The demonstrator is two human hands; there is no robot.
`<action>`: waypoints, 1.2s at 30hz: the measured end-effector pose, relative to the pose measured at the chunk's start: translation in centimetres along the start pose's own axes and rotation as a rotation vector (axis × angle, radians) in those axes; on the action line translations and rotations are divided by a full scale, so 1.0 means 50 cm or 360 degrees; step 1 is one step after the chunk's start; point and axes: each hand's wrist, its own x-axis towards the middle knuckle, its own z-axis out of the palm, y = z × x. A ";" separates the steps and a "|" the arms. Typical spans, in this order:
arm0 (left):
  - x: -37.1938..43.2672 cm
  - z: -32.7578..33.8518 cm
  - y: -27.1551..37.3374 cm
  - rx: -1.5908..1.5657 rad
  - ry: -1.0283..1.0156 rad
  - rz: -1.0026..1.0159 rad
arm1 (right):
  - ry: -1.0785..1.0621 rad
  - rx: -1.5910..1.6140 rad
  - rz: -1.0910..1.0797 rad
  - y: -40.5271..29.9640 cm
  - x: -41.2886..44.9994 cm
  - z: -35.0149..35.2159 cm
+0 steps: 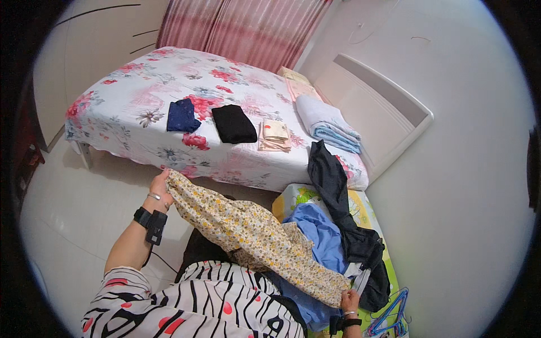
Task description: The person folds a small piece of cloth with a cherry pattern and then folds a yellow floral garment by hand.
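Note:
A floral-print garment (253, 224) in yellow, brown and white stretches slantwise in front of me. My left hand (160, 189) grips its upper end, out over the floor by the bed. At lower right, my right hand (350, 301) holds the opposite end close to the pile of clothes. Beneath and beyond the cloth lie a blue garment (317, 232) and a long black garment (334, 186); the black one reaches up onto the bed's edge. More blue cloth (302, 298) shows below the garment, partly hidden by it.
Folded navy cloth (182, 116), folded black cloth (235, 124) and folded cream and peach cloths (275, 133) rest on the floral bedspread (139, 93). A folded quilt (327, 120) lies by the headboard (372, 101). Several hangers (389, 314) sit at lower right, near the wall (456, 190).

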 end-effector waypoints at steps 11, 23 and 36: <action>-0.005 0.009 -0.002 0.0034 0.0031 -0.0012 | -0.0536 0.1656 0.0516 0.008 0.027 -0.048; 0.001 -0.002 -0.008 -0.0049 0.0046 -0.0039 | -0.0581 0.0422 -0.0059 0.046 0.015 0.020; -0.005 0.007 -0.017 -0.0052 0.0050 -0.0065 | -0.0428 0.1113 0.0564 0.226 0.030 0.073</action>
